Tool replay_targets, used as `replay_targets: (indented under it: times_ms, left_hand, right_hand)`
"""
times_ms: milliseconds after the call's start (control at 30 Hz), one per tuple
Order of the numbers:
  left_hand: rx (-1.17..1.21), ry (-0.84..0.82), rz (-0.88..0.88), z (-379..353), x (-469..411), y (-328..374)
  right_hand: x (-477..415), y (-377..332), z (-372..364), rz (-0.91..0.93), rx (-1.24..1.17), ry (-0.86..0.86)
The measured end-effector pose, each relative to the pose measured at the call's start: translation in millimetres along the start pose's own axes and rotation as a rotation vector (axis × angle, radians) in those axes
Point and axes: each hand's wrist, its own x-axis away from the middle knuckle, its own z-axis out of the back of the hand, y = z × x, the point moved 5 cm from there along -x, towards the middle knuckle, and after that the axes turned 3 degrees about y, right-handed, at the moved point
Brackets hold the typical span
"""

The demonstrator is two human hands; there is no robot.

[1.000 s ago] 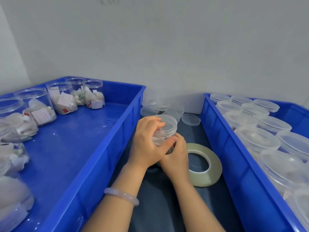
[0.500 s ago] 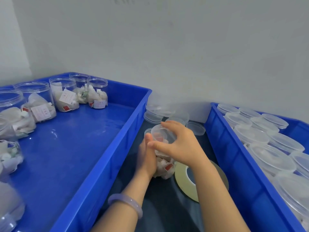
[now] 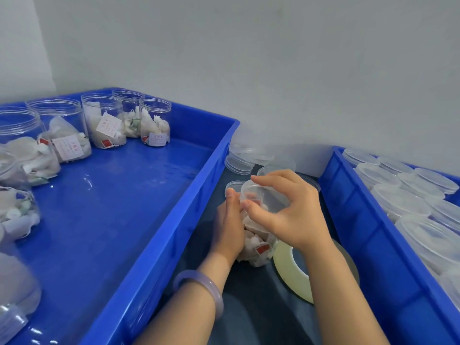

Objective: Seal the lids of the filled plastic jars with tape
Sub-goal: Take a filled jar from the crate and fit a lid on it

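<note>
Just left of the tape roll [image 3: 286, 267], filled jar [image 3: 256, 242] stands approx upright. L hand [image 3: 229, 227] grips its side; R hand [image 3: 291, 215], fingers curled round the lid [image 3: 271, 202] from above, sits nearer the roll.

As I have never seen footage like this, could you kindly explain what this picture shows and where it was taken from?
There is no machine here: a person works bare-handed, and the one camera sits on their head, looking down. The left hand grips a clear jar of white packets; the fingers of the right hand hold a clear lid at its mouth. A tape roll lies flat beside it. The left blue crate holds open filled jars; the right blue crate holds lidded ones. Loose lids lie by the wall.
</note>
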Motion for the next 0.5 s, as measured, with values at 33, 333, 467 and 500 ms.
replay_targets:
  times_ms: [33, 333, 467, 500]
  left_hand:
    - [0.007, 0.002, 0.0, 0.0, 0.0, -0.3]
    - [0.028, -0.037, 0.01, -1.8, -1.7, -2.2]
    - [-0.018, -0.049, 0.019, -1.1, -1.3, -1.3]
    - [-0.027, -0.047, 0.02, -0.6, -1.4, -2.1]
  right_hand:
    - [0.0, -1.9, 0.4, 0.023, 0.009, 0.0]
    - [-2.5, -4.3, -1.8, -0.056, 0.052, -0.217]
    - [-1.3, 1.0, -6.2, -0.138, 0.232, -0.349]
    - [-0.4, -0.1, -5.9, -0.125, 0.233, -0.315]
